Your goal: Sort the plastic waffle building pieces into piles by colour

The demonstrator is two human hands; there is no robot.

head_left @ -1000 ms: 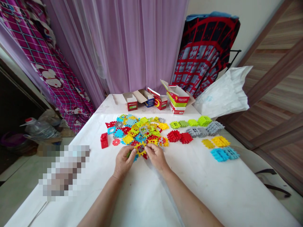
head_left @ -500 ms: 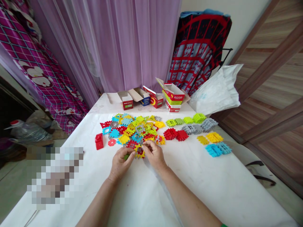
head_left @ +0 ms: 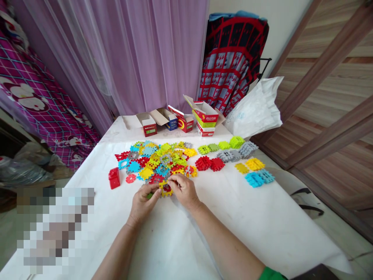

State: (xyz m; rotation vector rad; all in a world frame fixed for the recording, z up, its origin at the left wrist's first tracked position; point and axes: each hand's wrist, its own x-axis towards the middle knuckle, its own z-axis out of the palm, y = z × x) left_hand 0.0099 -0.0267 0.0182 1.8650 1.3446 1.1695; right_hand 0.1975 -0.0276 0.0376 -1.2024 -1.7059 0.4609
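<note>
Between my two hands is a yellow square frame-shaped building piece [head_left: 162,187] with notched edges, held just in front of the mixed pile. My left hand [head_left: 142,205] pinches its left side, and a green piece [head_left: 149,196] shows partly under those fingers. At its upper right corner, my right hand [head_left: 186,191] has thumb and fingers pressed together. The fingertips hide whether a second small part is there. Beyond them lies a pile of interlocking plastic pieces [head_left: 146,172] in red, yellow, blue, green and grey.
Sorted stacks stand to the right: red [head_left: 203,163], grey [head_left: 248,150], green [head_left: 237,142], yellow [head_left: 255,163] and blue [head_left: 254,179]. Opened cardboard boxes [head_left: 150,130] line the back. A red plastic block [head_left: 114,179] and a red disc [head_left: 131,178] lie left. A white bag [head_left: 253,112] leans behind.
The whole view has shifted, so the table's things appear further left. Both hands stay on the yellow piece, and its open middle shows more plainly now.
</note>
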